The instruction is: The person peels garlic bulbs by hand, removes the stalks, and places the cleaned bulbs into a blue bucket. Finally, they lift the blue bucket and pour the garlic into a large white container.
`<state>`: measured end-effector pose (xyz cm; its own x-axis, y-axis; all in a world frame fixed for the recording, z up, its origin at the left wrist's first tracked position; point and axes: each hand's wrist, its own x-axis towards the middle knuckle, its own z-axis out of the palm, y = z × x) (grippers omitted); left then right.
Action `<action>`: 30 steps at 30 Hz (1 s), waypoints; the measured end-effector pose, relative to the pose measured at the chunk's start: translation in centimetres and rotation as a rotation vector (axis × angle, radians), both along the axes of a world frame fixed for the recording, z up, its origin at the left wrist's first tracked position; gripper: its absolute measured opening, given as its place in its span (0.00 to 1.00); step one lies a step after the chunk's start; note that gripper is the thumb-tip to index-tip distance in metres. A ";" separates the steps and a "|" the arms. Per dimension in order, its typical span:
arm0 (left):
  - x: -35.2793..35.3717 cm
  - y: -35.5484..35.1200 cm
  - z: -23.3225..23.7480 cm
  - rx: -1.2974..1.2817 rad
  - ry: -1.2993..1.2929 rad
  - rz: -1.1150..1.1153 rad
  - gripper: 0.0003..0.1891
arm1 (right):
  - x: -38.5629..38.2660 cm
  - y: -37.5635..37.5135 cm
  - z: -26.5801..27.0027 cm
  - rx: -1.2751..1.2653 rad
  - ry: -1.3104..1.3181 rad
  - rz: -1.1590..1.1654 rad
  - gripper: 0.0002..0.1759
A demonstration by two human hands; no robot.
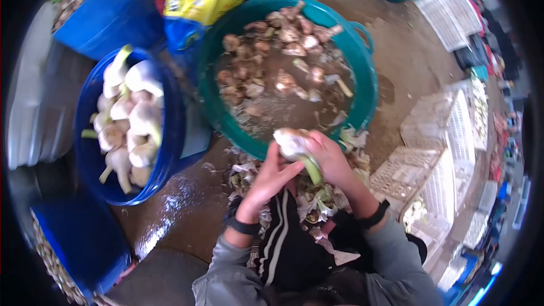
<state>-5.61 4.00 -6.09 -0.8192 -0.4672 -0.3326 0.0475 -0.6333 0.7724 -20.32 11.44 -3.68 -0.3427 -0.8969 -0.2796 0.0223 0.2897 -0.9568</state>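
Fingers of left hand (273, 174) and right hand (330, 157) clamp round, white, green-stalked garlic bulb (290, 142).

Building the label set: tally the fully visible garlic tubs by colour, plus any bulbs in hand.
Teal basin: 1
Blue bucket: 1
Garlic bulb, held by left hand and right hand: 1
Total: 3

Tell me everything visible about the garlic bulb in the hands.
The garlic bulb is whitish with smudged, papery-looking skin and a pale green stalk running down toward the person. It is held tilted, head uppermost, just outside the near rim of the teal basin. The left hand grips it from the left and below; the right hand wraps it from the right. Loose peelings lie underneath.
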 end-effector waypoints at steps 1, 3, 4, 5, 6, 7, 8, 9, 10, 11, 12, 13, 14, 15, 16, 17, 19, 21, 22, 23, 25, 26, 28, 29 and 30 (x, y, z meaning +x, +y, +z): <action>-0.9 0.6 -0.9 -0.023 0.025 0.117 0.33 | 0.3 0.9 -0.5 -0.080 0.288 0.074 0.16; -1.0 0.7 -0.4 -0.123 0.009 0.032 0.34 | 0.5 2.5 1.5 -0.059 0.187 0.008 0.16; -1.5 1.3 -0.8 -0.209 0.030 0.080 0.35 | -0.3 3.0 3.3 0.011 0.166 -0.017 0.15; -1.8 1.5 -0.4 -0.365 -0.013 0.030 0.35 | -1.3 4.0 3.3 -0.120 0.267 -0.093 0.16; -2.0 1.3 0.9 -0.631 0.039 0.074 0.33 | -2.4 4.7 4.3 -0.115 0.251 -0.226 0.19; -1.6 1.1 1.7 -0.712 0.109 0.036 0.32 | -4.3 5.9 3.9 -0.216 0.374 -0.308 0.21; -1.3 0.9 2.5 -0.791 0.184 -0.007 0.32 | -6.4 6.3 7.0 -0.099 0.470 -0.306 0.19; 0.0 0.6 3.5 -0.865 0.179 -0.044 0.31 | -6.1 5.7 9.6 -0.216 0.193 -0.387 0.17; 1.6 0.5 3.8 -0.902 0.139 -0.032 0.30 | -5.9 5.1 11.1 -0.333 -0.088 -0.464 0.16; 3.8 -0.5 6.5 -0.956 0.093 0.041 0.29 | -6.6 5.4 10.3 -0.016 0.140 -0.236 0.15; 6.0 -1.9 9.2 -1.161 -0.050 0.088 0.29 | -7.3 6.2 8.4 0.311 0.363 -0.026 0.14; 8.3 -3.4 11.6 -1.242 -0.175 0.199 0.31 | -6.6 7.7 5.3 0.342 0.541 0.263 0.13; 10.3 -4.7 13.3 -1.472 -0.393 0.362 0.33 | -5.6 9.4 2.4 0.388 0.705 0.553 0.12; 12.5 -5.9 13.3 -1.500 -0.473 0.539 0.34 | -5.9 9.7 0.4 0.389 0.981 0.828 0.11; 12.9 -7.9 15.8 -1.640 -0.710 0.593 0.37 | -6.8 8.3 -0.5 0.372 1.254 1.118 0.10; 13.5 -9.3 16.7 -1.844 -0.992 0.519 0.38 | -7.0 5.4 -0.2 0.232 1.171 0.862 0.11; 13.3 -10.4 16.6 -1.992 -1.160 0.441 0.39 | -8.4 -2.2 -1.5 0.030 1.157 0.431 0.11; 10.2 -8.1 15.4 -1.493 -0.655 0.423 0.32 | -10.4 -9.0 -4.6 0.160 1.294 0.346 0.15; 8.6 -7.5 13.1 -1.226 -0.289 0.323 0.30 | -10.9 -11.1 -7.5 0.304 1.392 0.366 0.16; 6.7 -6.8 10.8 -0.932 -0.117 0.184 0.26 | -10.6 -12.2 -11.0 0.448 1.309 0.387 0.17; 3.1 -4.6 5.1 -0.561 -0.007 0.122 0.20 | -10.7 -12.9 -18.9 0.607 1.126 0.373 0.19; 2.0 -3.9 2.5 -0.360 -0.027 0.181 0.18 | -10.8 -12.4 -21.7 0.629 1.028 0.342 0.19; 0.8 -3.4 -1.0 -0.047 -0.117 0.345 0.23 | -9.9 -11.1 -18.3 0.454 0.793 0.371 0.26; 0.4 -3.2 -2.6 0.029 -0.151 0.365 0.25 | -8.3 -10.1 -14.5 0.337 0.723 0.307 0.27; 0.0 -3.1 -3.5 0.100 -0.181 0.388 0.28 | -7.2 -9.3 -11.5 0.196 0.733 0.274 0.27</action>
